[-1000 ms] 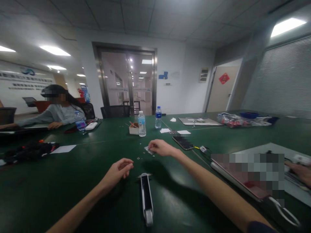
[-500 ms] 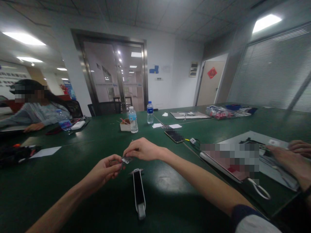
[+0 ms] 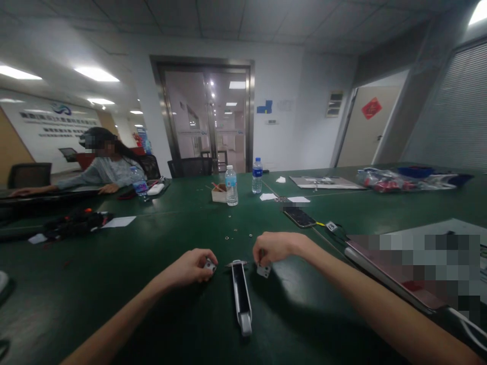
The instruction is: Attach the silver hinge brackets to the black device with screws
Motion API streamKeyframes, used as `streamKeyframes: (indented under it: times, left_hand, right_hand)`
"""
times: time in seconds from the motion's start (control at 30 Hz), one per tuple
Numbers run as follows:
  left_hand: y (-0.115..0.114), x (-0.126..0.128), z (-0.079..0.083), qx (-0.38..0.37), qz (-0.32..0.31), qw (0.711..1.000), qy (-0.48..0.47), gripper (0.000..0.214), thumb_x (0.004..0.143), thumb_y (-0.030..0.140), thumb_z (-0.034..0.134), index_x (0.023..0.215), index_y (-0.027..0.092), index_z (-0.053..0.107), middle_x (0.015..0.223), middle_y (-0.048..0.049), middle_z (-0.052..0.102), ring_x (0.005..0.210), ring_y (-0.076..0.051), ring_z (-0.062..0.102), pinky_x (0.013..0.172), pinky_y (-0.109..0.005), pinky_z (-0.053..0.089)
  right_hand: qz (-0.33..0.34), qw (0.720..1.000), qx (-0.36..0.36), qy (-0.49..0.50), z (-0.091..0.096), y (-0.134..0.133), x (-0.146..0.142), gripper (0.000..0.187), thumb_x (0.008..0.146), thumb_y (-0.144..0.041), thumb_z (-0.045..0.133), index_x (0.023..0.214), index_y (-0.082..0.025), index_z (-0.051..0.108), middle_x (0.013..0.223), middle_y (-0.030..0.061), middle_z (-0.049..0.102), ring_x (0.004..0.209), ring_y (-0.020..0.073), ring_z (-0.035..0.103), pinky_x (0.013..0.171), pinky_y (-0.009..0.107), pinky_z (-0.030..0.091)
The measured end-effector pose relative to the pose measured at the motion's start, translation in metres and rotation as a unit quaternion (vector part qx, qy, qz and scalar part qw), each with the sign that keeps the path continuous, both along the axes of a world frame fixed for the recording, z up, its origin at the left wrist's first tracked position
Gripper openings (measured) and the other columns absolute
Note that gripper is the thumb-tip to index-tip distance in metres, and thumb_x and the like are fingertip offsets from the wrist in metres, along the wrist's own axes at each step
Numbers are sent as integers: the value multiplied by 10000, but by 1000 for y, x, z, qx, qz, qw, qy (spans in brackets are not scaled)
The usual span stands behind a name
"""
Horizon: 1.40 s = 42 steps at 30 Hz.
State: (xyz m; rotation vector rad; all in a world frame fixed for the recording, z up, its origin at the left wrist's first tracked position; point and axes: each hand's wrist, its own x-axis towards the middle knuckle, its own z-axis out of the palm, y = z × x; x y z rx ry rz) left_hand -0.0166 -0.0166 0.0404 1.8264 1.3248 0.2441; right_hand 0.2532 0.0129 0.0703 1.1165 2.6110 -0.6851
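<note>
A long grey metal rail with a dark channel (image 3: 241, 294) lies lengthwise on the green table (image 3: 152, 253) between my hands. My left hand (image 3: 192, 267) rests on the table just left of the rail's far end, its fingers closed round a small metal piece (image 3: 209, 264). On the other side of the rail's far end, my right hand (image 3: 276, 247) is closed on another small metal piece (image 3: 264, 270). Several tiny washers (image 3: 238, 234) lie scattered on the table beyond my hands.
Two water bottles (image 3: 231, 185) and a small box stand further back. A phone (image 3: 299, 217) lies to the right, with a cable beside it. A person (image 3: 102, 170) sits at the far left. Black items (image 3: 74, 223) and papers lie left; bags (image 3: 384, 180) far right.
My hands were together above the rail's end, holding one small piece between them. They have parted and come down to either side of the rail, each closed on a small metal piece.
</note>
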Motion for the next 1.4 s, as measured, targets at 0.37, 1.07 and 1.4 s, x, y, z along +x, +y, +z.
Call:
streamKeyframes:
  times: [0.37, 1.07, 1.4]
  left_hand:
    - [-1, 11, -12, 102, 30, 994, 31, 238, 749, 325, 589, 931, 174, 618, 898, -39, 646, 810, -201, 618, 695, -281, 466]
    - [-4, 13, -17, 211, -27, 971, 107, 266, 834, 399, 544, 995, 200, 619, 961, -46, 573, 861, -203, 519, 717, -296, 399]
    - [-6, 13, -19, 226, -66, 968, 89, 235, 855, 374, 538, 992, 194, 602, 1004, -47, 586, 915, -204, 510, 769, -299, 409]
  right_hand:
    - [-23, 998, 19, 55, -13, 4, -6, 189, 761, -143, 592, 925, -185, 675, 877, 15, 663, 764, 141, 605, 599, 222, 417]
    - [19, 992, 68, 108, -28, 12, -11, 165, 774, -167, 598, 932, -168, 646, 821, -2, 614, 713, 122, 569, 595, 212, 397]
    - [17, 990, 60, 126, -25, 12, -10, 131, 788, -164, 582, 898, -161, 653, 835, 6, 635, 736, 119, 585, 621, 204, 407]
